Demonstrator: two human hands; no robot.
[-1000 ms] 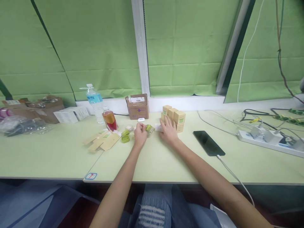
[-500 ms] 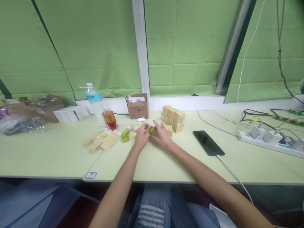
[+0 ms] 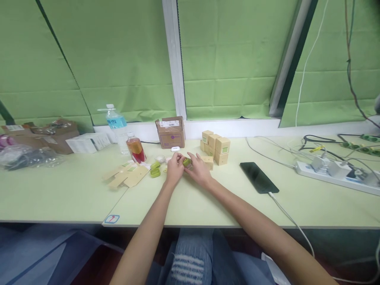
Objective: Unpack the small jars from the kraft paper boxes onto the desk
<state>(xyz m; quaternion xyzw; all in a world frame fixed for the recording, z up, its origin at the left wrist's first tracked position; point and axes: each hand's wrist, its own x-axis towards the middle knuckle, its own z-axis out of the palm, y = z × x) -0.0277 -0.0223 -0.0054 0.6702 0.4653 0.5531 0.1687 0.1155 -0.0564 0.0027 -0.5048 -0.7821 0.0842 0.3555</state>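
Note:
Over the middle of the table, a small olive-green case (image 3: 187, 162) is held between both hands. My left hand (image 3: 175, 168) pinches it at its left side, fingertips pressed together. On the other side my right hand (image 3: 198, 170) curls its fingers and thumb around it. Both palms cover part of the case. Left of my hands lie open green case pieces (image 3: 154, 171) like it. Small tan cardboard boxes (image 3: 221, 150) are stacked behind my right hand, with a single tan box (image 3: 208, 161) lying closest to it.
Flattened tan card pieces (image 3: 132, 174) lie to the left, in front of a drink bottle (image 3: 136, 148) and a water bottle (image 3: 118, 128). A brown carton (image 3: 170, 133) and a white earphone case (image 3: 175, 149) stand behind. On the right are a tablet (image 3: 259, 177) and a power strip (image 3: 341, 176).
The right fingers, more raised before, now bend closer over the green case. My hands stay together at nearly the same spot; the whole view shifts slightly.

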